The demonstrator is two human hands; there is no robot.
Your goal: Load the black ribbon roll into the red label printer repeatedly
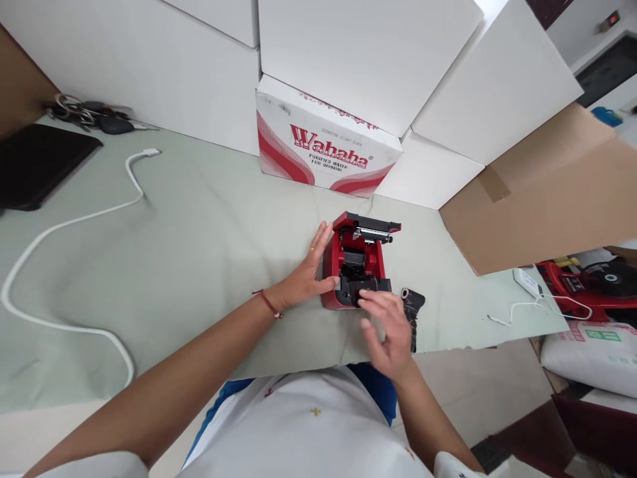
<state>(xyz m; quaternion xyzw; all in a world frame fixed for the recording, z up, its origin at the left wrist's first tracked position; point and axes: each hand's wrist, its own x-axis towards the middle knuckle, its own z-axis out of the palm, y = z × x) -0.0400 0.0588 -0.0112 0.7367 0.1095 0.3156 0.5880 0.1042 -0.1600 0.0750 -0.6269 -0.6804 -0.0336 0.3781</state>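
Note:
A red and black machine that looks like a label printer (328,282) stands on the table with its lid (373,222) raised. Inside it, dark rollers and a black ribbon roll (365,289) show at the front. My left hand (308,273) rests against the printer's left side, thumb on the front corner and fingers stretched along the wall; it is open. Over the front edge, my right hand (388,328) touches the black roll with its fingertips, thumb apart, gripping nothing visible. Just right of the printer lies another black ribbon roll (413,302) with a pale core, partly behind my right hand.
White boxes (368,53) and a Wahaha water carton (323,146) line the back. A brown cardboard box (542,199) stands at the right. On the left lie a white cable (64,222), keys (94,114) and a black flat object (40,166). The table's front edge (462,348) is near my body.

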